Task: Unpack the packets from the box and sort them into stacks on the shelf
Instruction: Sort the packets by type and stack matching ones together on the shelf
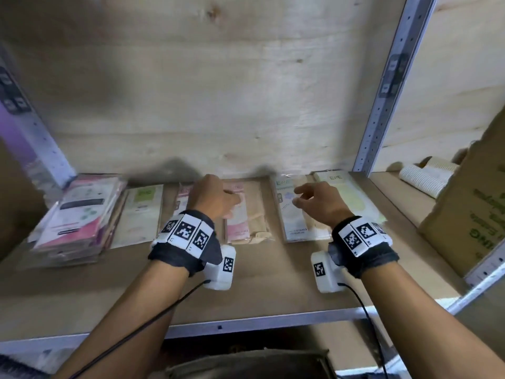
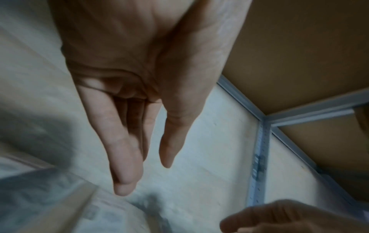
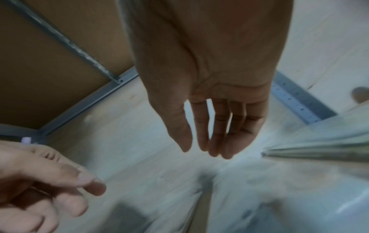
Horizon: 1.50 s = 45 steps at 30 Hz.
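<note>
- Head view: both hands hover over the shelf, wrist bands on.
- Left hand at 12 o'clock over the pink packet stack; fingers hang loosely bent, holding nothing; contact with the packets cannot be told.
- Right hand at 1 o'clock over the blue-marked packet; fingers relaxed, empty.
- Yellow packet just beside it, toward 2 o'clock. Green-labelled packet at 10 o'clock; tall mixed stack at 9 o'clock.
- Cardboard box at 3 o'clock on the shelf, rolled items behind it.
- Left wrist view: fingers straight, pointing down, thumb apart from them, nothing held. Blurred packets below.
- Right wrist view: fingers extended, close together, empty. Left hand's fingers visible at 8 o'clock. Packet edge at 3 o'clock, blurred.
</note>
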Available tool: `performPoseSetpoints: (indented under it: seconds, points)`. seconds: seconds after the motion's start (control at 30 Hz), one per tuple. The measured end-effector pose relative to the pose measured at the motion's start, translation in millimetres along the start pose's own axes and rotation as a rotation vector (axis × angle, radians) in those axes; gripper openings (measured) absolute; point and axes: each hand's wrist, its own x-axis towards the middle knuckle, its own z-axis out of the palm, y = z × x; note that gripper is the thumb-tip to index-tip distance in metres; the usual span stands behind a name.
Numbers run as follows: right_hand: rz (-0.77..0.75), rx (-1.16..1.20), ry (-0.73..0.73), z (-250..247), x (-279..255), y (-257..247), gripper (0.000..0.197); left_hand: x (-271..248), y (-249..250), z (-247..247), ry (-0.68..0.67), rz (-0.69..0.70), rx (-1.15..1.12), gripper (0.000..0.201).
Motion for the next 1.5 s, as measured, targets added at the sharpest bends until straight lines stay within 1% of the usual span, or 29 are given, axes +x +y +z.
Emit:
performPoseSetpoints:
  seconds: [0.07, 0.17, 0.23, 0.3, 0.4, 0.47, 0.57, 0.7, 0.73, 0.87, 0.97, 1.0, 1.03, 1.1, 1.17, 1.23, 1.33, 1.37, 1.4, 1.5]
  points:
    - [-0.092, 0.048, -0.05, 17, -9, -20, 0.025, -8, -26, -31, 0.071, -0.02, -0.065, 0.012]
    - [-0.156, 0.172, -0.204, 50, -22, -56, 0.012, -21, -61, -75, 0.174, -0.052, -0.118, 0.001]
    - [-0.174, 0.228, -0.296, 77, -26, -85, 0.01, -28, -80, -103, 0.22, -0.088, -0.161, 0.006]
    - [-0.198, 0.229, -0.356, 101, -25, -112, 0.013, -33, -94, -128, 0.275, -0.11, -0.169, 0.009]
    - [-0.182, 0.264, -0.464, 140, -20, -155, 0.015, -41, -110, -164, 0.348, -0.134, -0.19, 0.014]
    - [-0.183, 0.242, -0.473, 165, -15, -181, 0.018, -46, -118, -179, 0.368, -0.141, -0.16, 0.018]
    - [-0.184, 0.153, -0.473, 197, -4, -213, 0.031, -51, -127, -189, 0.372, -0.124, -0.13, 0.022]
    - [-0.15, -0.055, -0.428, 220, 7, -238, 0.041, -51, -138, -199, 0.371, -0.113, -0.086, 0.025]
    - [-0.128, -0.061, -0.417, 223, 10, -242, 0.041, -51, -141, -202, 0.37, -0.107, -0.079, 0.026]
    - [0.002, 0.097, -0.429, 229, 15, -254, 0.037, -51, -153, -211, 0.361, -0.122, -0.099, 0.021]
    - [0.101, 0.224, -0.389, 228, 17, -253, 0.046, -51, -159, -215, 0.357, -0.128, -0.113, 0.02]
    - [0.124, 0.232, -0.368, 226, 18, -252, 0.046, -50, -160, -216, 0.359, -0.125, -0.115, 0.019]
    - [0.129, 0.188, -0.361, 225, 18, -250, 0.044, -50, -161, -217, 0.361, -0.124, -0.122, 0.019]
    - [0.143, 0.14, -0.399, 223, 18, -247, 0.035, -48, -162, -215, 0.361, -0.128, -0.156, 0.02]
    - [0.154, 0.209, -0.437, 222, 17, -244, 0.02, -46, -159, -210, 0.355, -0.135, -0.21, 0.023]
    - [0.136, 0.265, -0.423, 218, 13, -237, 0.014, -44, -156, -205, 0.363, -0.124, -0.263, 0.023]
    - [0.057, 0.364, -0.378, 202, 7, -223, 0.007, -37, -151, -198, 0.381, -0.127, -0.281, 0.014]
    - [0.023, 0.391, -0.362, 194, 3, -218, 0.006, -36, -148, -195, 0.364, -0.149, -0.357, 0.012]
    - [-0.016, 0.412, -0.343, 185, 0, -212, 0.006, -34, -145, -191, 0.332, -0.177, -0.463, 0.013]
    - [-0.154, 0.508, -0.273, 154, -12, -195, 0.007, -31, -126, -175, 0.201, -0.247, -0.714, 0.028]
